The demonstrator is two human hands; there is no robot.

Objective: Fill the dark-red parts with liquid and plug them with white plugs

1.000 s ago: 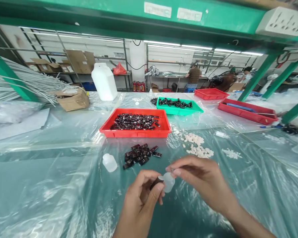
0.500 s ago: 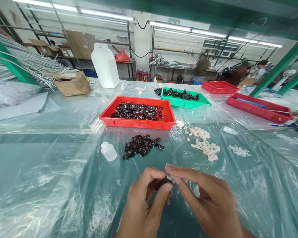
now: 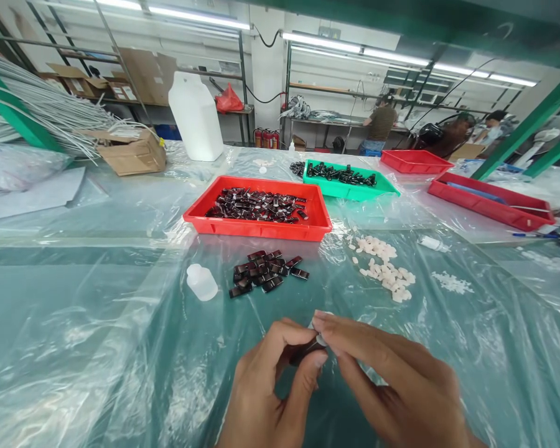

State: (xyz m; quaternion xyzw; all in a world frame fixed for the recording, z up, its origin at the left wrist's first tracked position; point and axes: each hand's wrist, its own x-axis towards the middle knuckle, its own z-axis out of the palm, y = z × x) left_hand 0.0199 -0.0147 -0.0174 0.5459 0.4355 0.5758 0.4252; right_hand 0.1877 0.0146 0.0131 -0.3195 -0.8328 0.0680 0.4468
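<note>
My left hand (image 3: 268, 392) pinches a small dark piece (image 3: 303, 354) between thumb and forefinger, low in the middle of the view. My right hand (image 3: 396, 386) meets it from the right, its fingertips pinched on a small whitish bit (image 3: 320, 339) pressed against the dark piece. Just beyond the hands lies a loose heap of dark pieces (image 3: 266, 271) on the plastic-covered table, with a small translucent bottle (image 3: 201, 282) to its left and a scatter of white pieces (image 3: 385, 267) to its right.
A red tray (image 3: 256, 227) of dark pieces stands behind the heap, a green tray (image 3: 350, 186) further back. Two more red trays (image 3: 490, 208) lie at the right. A white jug (image 3: 196, 118), a cardboard box (image 3: 130, 155) and white rods are back left. People work at far benches.
The translucent bottle my right hand held a second ago is gone from it. Both hands have closed together on the dark piece. The view has tilted up slightly.
</note>
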